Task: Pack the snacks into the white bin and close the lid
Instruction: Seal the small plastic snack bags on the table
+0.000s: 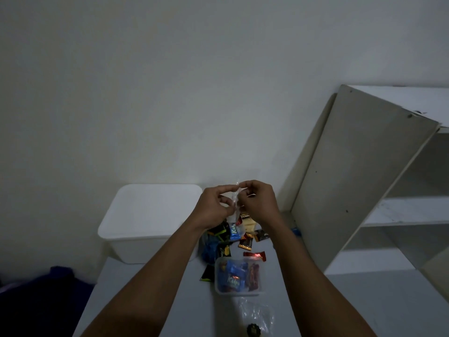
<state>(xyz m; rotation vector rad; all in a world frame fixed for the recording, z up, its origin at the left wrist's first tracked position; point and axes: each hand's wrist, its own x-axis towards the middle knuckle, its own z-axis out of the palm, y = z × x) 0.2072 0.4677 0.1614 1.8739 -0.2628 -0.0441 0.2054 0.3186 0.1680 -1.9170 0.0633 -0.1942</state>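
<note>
Just below the middle of the frame, the left hand and right hand meet, fingers curled. Both pinch a thin clear plastic bag, which stands upright between the two sets of fingertips and hangs below them. Directly under the hands, loose snacks lie heaped on the table. The white bin sits left of the hands with its lid on. Lower down, a clear tub holds more snacks.
</note>
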